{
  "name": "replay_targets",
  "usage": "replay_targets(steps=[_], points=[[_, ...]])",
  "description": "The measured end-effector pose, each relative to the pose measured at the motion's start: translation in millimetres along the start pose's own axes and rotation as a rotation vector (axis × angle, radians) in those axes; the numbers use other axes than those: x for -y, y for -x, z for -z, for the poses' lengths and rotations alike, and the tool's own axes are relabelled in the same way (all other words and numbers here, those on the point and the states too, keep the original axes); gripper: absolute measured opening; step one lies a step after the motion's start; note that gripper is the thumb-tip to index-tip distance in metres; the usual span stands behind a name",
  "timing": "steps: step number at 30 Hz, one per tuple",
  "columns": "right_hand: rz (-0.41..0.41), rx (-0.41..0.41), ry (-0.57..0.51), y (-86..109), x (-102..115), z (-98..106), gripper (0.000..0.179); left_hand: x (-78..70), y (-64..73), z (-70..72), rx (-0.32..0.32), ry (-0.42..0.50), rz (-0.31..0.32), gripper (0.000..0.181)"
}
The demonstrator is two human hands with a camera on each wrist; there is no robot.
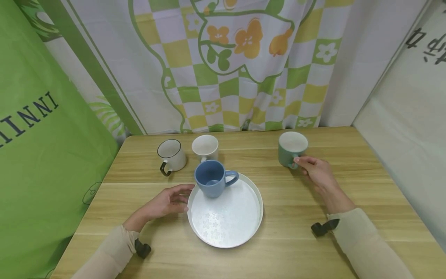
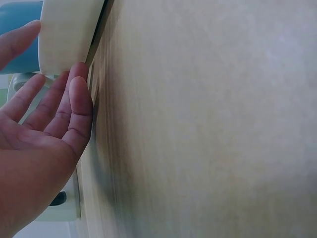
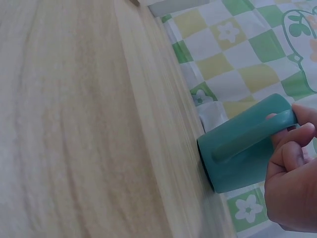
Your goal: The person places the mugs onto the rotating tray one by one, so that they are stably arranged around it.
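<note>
A round white tray [image 1: 230,221] with a raised rim lies on the wooden table, and a blue mug [image 1: 210,179] stands on its far left part, handle to the right. My left hand [image 1: 170,201] is at the tray's left rim, fingers loosely extended; in the left wrist view the fingertips [image 2: 79,94] are right at the tray's wall [image 2: 67,37]. At the back right, my right hand [image 1: 318,172] pinches the handle of a green mug [image 1: 287,155] with a white inside. The right wrist view shows fingers hooked into that handle [image 3: 257,134], the mug upright.
Behind the tray stand a white mug [image 1: 204,146] and a white enamel-style mug [image 1: 174,157] with a black rim and handle. A checked curtain [image 1: 223,93] hangs along the table's back edge. Green cloth [image 1: 42,155] borders the left side, white cloth [image 1: 404,108] the right.
</note>
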State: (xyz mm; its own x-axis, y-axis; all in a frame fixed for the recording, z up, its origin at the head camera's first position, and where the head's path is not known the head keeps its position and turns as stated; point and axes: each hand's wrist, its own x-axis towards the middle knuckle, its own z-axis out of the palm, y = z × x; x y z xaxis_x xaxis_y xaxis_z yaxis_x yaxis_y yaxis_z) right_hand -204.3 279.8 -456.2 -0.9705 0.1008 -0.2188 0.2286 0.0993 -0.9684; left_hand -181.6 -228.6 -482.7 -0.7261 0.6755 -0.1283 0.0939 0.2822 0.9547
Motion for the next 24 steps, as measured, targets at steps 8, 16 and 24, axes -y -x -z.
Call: replay_targets(steps=[8,16,24], points=[[-0.003,0.023,-0.129,-2.0,-2.2,-0.5,0.012,1.1,1.3,-0.3,-0.005,-0.012,-0.007,0.075],[0.019,0.052,-0.147,1.4,-0.7,-1.8,0.011,1.8,0.8,0.2,-0.003,-0.015,-0.015,0.074],[-0.008,0.071,-0.143,4.9,0.9,-2.6,0.011,1.0,0.5,-0.3,-0.006,-0.017,-0.01,0.075]])
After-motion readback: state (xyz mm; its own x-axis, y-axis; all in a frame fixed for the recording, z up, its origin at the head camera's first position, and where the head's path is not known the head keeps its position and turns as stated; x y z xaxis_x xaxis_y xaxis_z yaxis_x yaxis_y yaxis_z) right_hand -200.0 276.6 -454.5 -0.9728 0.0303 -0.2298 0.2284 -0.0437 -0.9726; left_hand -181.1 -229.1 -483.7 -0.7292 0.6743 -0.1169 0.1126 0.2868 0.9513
